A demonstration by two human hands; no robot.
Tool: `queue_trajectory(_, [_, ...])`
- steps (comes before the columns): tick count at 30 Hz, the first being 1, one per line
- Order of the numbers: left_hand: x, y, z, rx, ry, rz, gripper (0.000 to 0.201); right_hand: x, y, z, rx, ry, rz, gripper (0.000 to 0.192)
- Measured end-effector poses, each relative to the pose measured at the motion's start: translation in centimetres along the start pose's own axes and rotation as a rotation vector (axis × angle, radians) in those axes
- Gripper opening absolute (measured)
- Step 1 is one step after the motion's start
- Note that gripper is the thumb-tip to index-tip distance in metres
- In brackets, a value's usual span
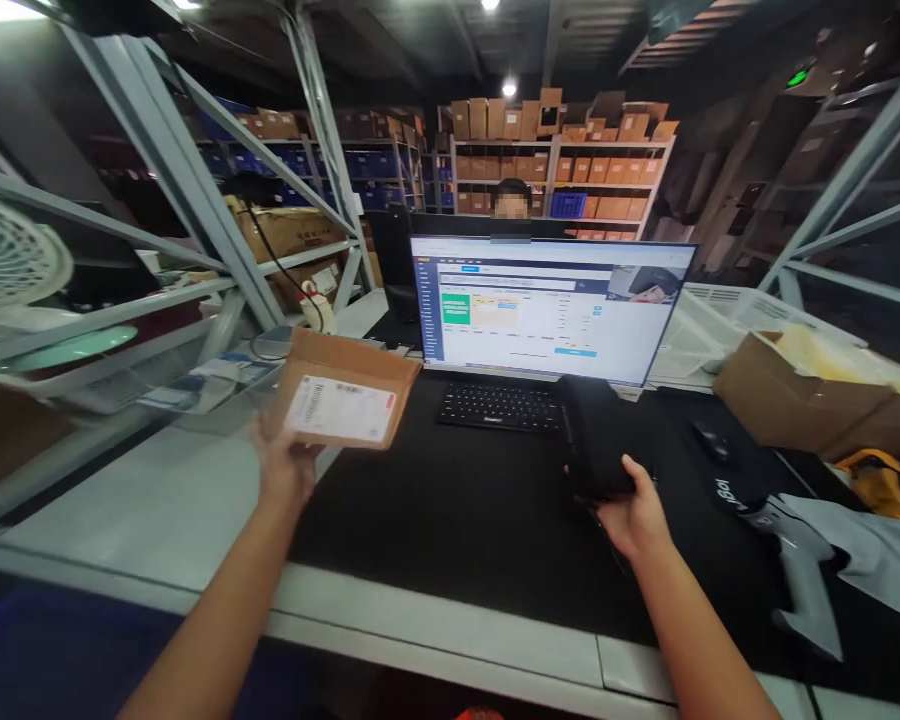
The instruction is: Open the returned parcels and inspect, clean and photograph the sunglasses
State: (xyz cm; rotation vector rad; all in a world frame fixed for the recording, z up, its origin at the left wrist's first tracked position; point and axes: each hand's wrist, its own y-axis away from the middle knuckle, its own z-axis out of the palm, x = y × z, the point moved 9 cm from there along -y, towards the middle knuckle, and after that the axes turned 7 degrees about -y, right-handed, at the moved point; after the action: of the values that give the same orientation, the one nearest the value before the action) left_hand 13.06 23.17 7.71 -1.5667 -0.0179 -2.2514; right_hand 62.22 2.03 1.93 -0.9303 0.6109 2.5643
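Note:
My left hand (pixel 285 468) holds up a small brown cardboard box (pixel 345 385) with a white shipping label (pixel 339 408) facing me, left of the keyboard. My right hand (pixel 634 515) grips a black folded item (pixel 598 435) above the black desk mat (pixel 450 510), in front of the monitor's right half. The two hands are well apart.
A monitor (pixel 547 305) with a black keyboard (pixel 499 405) stands ahead. A mouse (pixel 711 438), an open cardboard box (pixel 802 395), grey mailer bags (pixel 862 550) and a yellow tool (pixel 881 480) lie right. Grey metal racking (pixel 187 190) and a fan (pixel 11 255) flank the left. A person sits behind the monitor (pixel 511 200).

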Motion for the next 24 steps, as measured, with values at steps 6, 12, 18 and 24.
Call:
queue_trajectory(6, [-0.5,4.2,-8.7,-0.165,-0.54,0.095,0.122,0.8,-0.1,-0.7,0.081,-0.022,-0.019,0.038])
queue_trajectory(12, [-0.7,7.2,-12.7,-0.121,-0.783,0.113,0.118,1.6,0.2,-0.2,0.064,-0.006,-0.06,0.039])
queue_trajectory(18, [0.9,5.2,-16.0,0.157,-1.055,0.057,0.104,2.7,1.8,1.8,-0.003,-0.039,0.106,0.039])
queue_trajectory(24, [1.2,4.8,-15.5,0.149,-1.539,0.051,0.059,2.9,1.7,1.8,-0.04,-0.012,0.044,0.04])
